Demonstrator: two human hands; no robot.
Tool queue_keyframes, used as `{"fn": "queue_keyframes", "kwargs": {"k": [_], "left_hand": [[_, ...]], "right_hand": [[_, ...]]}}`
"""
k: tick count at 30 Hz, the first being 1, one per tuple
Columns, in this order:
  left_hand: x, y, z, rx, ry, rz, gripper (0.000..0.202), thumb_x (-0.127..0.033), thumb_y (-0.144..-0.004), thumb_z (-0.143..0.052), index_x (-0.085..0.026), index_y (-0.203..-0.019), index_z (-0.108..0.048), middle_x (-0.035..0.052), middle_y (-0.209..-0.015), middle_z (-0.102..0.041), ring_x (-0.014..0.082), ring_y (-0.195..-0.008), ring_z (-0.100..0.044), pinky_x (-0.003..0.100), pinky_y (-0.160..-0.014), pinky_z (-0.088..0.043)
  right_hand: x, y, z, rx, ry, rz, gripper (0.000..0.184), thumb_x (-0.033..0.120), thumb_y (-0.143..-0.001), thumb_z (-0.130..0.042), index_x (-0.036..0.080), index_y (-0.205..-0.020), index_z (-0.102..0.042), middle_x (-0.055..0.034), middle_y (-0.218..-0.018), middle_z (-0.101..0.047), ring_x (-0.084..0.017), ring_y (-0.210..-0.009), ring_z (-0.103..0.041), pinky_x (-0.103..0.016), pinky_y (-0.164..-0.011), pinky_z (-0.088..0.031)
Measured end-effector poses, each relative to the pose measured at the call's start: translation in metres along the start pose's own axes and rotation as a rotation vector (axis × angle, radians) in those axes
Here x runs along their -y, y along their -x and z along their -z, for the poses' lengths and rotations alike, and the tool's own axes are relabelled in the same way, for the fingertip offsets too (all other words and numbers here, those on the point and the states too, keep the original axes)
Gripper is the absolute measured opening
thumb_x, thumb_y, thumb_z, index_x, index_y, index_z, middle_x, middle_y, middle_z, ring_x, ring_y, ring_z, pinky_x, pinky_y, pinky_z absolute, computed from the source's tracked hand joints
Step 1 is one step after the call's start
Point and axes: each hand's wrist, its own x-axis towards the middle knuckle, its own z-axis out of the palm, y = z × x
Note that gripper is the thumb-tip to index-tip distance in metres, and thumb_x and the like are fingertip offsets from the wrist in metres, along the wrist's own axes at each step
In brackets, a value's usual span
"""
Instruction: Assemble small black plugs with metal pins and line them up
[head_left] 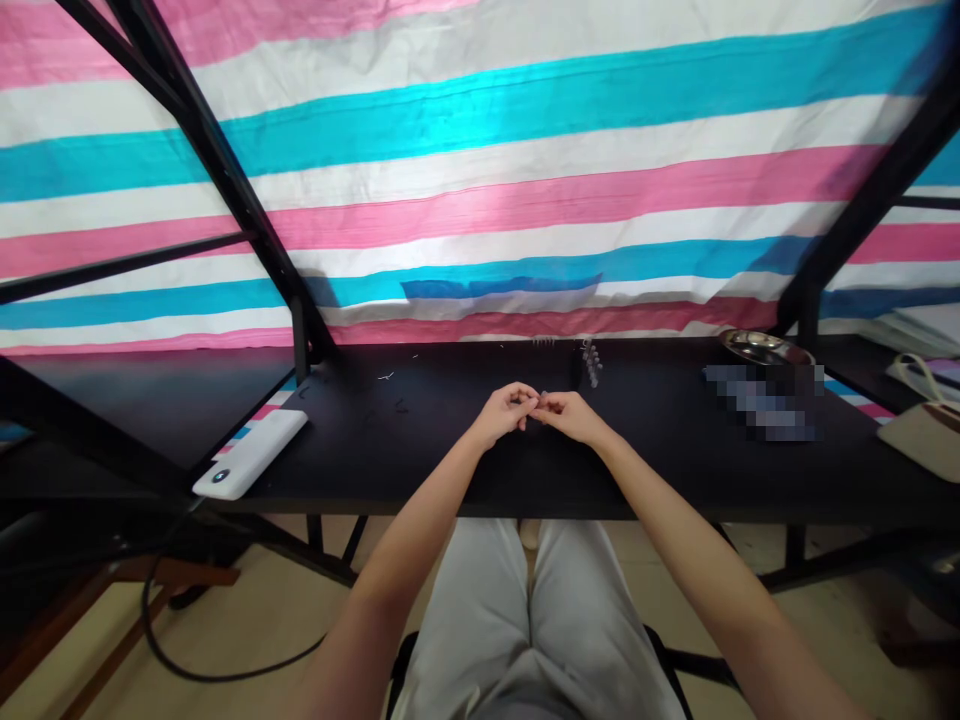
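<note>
Head view, item 1: sm. piece, approx. mid-surface, held just above the surface betw. the fingertips of both hands; colour greyish, poss. see-through, detail too small to tell. L hand: thumb & index drawn to a narrow pinch on one side of pc., other fingers curled. R hand: same narrow pinch, opp. side, tips nearly touching L tips. Handling (est.): v. light, wt. negligible; prob. stiff rather than soft, poss. slick if plastic, so apt to slip or flick away; thin parts, if any, may bend or snap under a hard squeeze. Hold (rec.): by its edges, pads of thumb & index only, one end per hand, light press., low over surface so a drop stays close. Nearby: clear beaded strip, far side, a little R of hands, looks light & knobbly, best lifted by one end; white slivers, far L, v. thin, easily scattered. Also on surface: white device, L edge, prob. the heaviest, smooth, grip by long sides; metal dish, far R, shiny, rigid, take by rim; blurred item, in front of dish, ID n/a.
</note>
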Motion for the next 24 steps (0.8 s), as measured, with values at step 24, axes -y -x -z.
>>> {"fn": "queue_keyframes", "kwargs": {"k": [24], "left_hand": [[0.014, 0.003, 0.001, -0.135, -0.839, -0.207, 0.017, -0.030, -0.084, -0.044, -0.021, -0.086, -0.058, -0.0032, -0.060, -0.056, 0.0100, -0.056, -0.052, 0.021, -0.057, -0.037]], "right_hand": [[-0.014, 0.001, 0.043, -0.416, 0.744, -0.506, 0.028, 0.042, -0.082, -0.049, 0.022, -0.084, -0.068, -0.0070, -0.081, -0.068, -0.021, -0.080, -0.062, -0.027, -0.065, -0.042]]}}
